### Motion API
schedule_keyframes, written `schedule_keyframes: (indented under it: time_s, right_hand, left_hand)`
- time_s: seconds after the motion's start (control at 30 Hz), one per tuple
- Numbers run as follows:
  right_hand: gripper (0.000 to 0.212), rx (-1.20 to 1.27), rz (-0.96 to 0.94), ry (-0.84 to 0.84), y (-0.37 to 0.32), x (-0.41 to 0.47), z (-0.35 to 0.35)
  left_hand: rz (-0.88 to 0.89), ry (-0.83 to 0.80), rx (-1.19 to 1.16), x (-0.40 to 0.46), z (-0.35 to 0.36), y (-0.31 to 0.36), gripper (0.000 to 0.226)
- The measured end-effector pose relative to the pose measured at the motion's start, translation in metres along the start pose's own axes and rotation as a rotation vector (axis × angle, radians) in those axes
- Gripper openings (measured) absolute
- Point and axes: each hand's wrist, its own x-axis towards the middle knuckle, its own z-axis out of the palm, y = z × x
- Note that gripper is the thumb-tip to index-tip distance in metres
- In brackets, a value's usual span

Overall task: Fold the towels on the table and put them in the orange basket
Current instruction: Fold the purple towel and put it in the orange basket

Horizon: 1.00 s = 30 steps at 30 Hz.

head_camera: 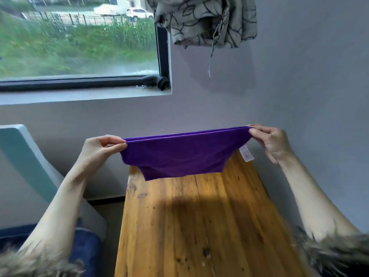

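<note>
I see a purple towel held up in the air above the far end of a wooden counter. It is doubled over, with two edges running side by side along its taut top line, and the rest sags in a soft curve whose lowest corner hangs at the counter's far left edge. The cloth looks plush and matte. A small white care label dangles from the towel's right side; its print is too blurred for me to read.

My left hand pinches the towel's top left corner between thumb and fingers, which are curled closed on the fabric. My right hand pinches the top right corner the same way, fingers bent around the edge. The towel stretches straight between the two hands, and both bare forearms reach forward from furry cuffs at the bottom corners of the view.

The counter is made of long orange-brown planks with dark knots, stains and a visible seam down the middle. Behind it stands a plain grey wall. A window with a dark frame sits at upper left, showing blurred grass, a fence and a white car. A patterned leaf-print cloth hangs at top centre. A pale teal chair back stands to the left.
</note>
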Motion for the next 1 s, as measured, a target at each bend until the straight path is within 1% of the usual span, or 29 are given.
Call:
schedule_keyframes:
  time_s: [0.07,0.13,0.2,0.3,0.37,0.47,0.57,0.63,0.73,0.87,1.0]
  right_hand:
    - [0.021,-0.064,-0.032,-0.004,-0.006,-0.003,0.006]
    - [0.015,-0.113,-0.078,0.027,-0.007,-0.006,0.010]
    - [0.015,-0.090,-0.112,0.070,-0.009,-0.006,0.013]
    - [0.016,-0.055,-0.114,0.074,-0.013,-0.005,0.018]
    - [0.017,0.025,-0.079,0.067,-0.013,-0.004,0.020]
    - [0.024,0.178,-0.012,0.066,-0.016,-0.007,0.025]
    - [0.017,0.284,0.029,0.045,-0.020,-0.013,0.030]
    - [0.013,0.328,0.044,0.039,-0.022,-0.016,0.032]
    - [0.014,0.396,0.079,0.021,-0.026,-0.019,0.033]
    - [0.030,0.451,0.111,-0.004,-0.029,-0.021,0.033]
    - [0.020,0.461,0.137,0.007,-0.027,-0.020,0.030]
  left_hand:
    - [0.004,-0.018,0.005,-0.001,-0.004,0.003,0.015]
    - [0.010,0.003,-0.035,-0.004,-0.007,0.003,0.023]
    - [0.027,0.032,-0.085,-0.006,-0.010,0.006,0.026]
    - [0.042,0.069,-0.127,-0.006,-0.016,0.011,0.030]
    - [0.040,0.083,-0.134,-0.004,-0.018,0.012,0.029]
    - [0.032,0.080,-0.125,-0.002,-0.021,0.013,0.019]
    - [0.023,0.074,-0.115,-0.001,-0.023,0.010,0.011]
    - [0.024,0.077,-0.114,-0.001,-0.025,0.008,0.012]
    - [0.040,0.072,-0.094,-0.001,-0.027,0.006,0.012]
    - [0.090,0.040,-0.043,-0.003,-0.031,0.007,0.011]
    - [0.139,0.064,-0.028,-0.006,-0.031,0.009,0.013]
